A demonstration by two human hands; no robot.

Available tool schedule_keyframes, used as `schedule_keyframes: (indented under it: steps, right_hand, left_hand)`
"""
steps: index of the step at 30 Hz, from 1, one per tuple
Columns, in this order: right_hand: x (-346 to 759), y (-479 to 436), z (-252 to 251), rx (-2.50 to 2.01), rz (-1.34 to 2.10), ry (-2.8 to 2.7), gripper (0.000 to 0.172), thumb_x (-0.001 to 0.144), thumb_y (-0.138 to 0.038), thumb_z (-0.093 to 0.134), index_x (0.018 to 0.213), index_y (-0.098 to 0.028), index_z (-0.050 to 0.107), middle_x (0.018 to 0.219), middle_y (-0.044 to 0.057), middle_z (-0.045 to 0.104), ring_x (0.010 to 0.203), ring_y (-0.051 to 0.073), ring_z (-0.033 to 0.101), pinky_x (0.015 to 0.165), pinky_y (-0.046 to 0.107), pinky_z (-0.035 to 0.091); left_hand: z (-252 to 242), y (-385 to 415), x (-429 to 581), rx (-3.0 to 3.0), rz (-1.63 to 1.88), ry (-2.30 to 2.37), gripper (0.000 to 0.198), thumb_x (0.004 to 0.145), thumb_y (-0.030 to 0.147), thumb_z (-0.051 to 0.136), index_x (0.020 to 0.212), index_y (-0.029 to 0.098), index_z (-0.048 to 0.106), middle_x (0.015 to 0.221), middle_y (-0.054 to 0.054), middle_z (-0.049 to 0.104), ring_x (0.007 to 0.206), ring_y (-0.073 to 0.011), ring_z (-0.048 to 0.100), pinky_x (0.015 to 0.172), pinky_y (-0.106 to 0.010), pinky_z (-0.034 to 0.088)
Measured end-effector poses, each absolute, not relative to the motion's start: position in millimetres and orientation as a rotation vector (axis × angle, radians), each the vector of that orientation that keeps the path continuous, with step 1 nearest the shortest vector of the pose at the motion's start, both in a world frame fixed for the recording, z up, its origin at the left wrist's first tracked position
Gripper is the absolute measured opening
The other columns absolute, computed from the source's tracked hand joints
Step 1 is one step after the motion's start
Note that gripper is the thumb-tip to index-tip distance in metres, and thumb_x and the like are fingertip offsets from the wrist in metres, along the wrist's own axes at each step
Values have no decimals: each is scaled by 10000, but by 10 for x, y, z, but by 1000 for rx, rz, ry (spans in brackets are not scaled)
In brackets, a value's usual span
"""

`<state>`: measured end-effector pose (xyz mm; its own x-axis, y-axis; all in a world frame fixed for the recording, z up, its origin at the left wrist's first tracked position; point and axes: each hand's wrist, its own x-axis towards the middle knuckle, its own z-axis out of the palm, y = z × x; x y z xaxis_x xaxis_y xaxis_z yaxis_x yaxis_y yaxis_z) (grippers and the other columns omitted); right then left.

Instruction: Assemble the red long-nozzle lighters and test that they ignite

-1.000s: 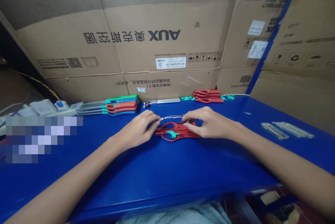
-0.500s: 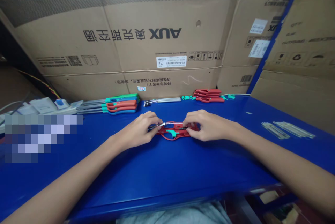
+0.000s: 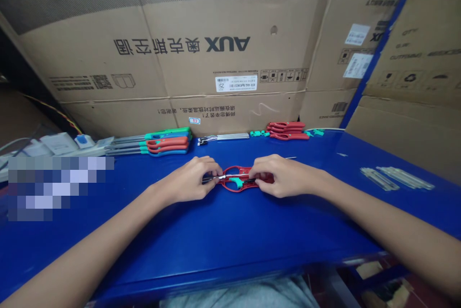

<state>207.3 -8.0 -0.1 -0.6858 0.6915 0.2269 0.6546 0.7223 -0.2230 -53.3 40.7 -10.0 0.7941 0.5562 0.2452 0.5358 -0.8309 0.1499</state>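
Note:
An opened red lighter shell (image 3: 225, 188), long-necked in kind, lies on the blue table with a green trigger (image 3: 236, 183) in it. My left hand (image 3: 194, 176) is closed at the shell's left end, pinching a slim metal tube. From this tube a pale wire (image 3: 237, 175) runs along the shell toward the right. At the other end my right hand (image 3: 281, 176) is closed, thumb and fingers bent down into the shell beside a dark part (image 3: 250, 181). What its fingertips grip is mostly hidden.
Assembled lighters (image 3: 167, 145) are stacked at the back left, beside metal tubes with wires (image 3: 232, 136). Further right are small green parts (image 3: 257, 133) and red shells (image 3: 288, 130). Clear strips (image 3: 406, 178) lie on the right. Cardboard (image 3: 201, 10) walls the back.
The metal tube and wire have come lower, closer in line with the shell. My right hand has shifted slightly left, and a thin wire end now shows behind it.

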Motion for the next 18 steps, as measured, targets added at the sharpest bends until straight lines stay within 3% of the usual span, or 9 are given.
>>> schedule_keyframes:
  steps: [18]
  right_hand:
    - [2061, -75, -20, -1062, 181, -2692, 242, 817, -112, 535, 977, -160, 710, 822, 44, 621, 674, 130, 520, 634, 256, 389]
  left_hand:
    - [-103, 419, -555, 2911, 372, 900, 175, 837, 210, 521, 931, 199, 668, 881, -31, 649, 807, -184, 588, 740, -310, 450]
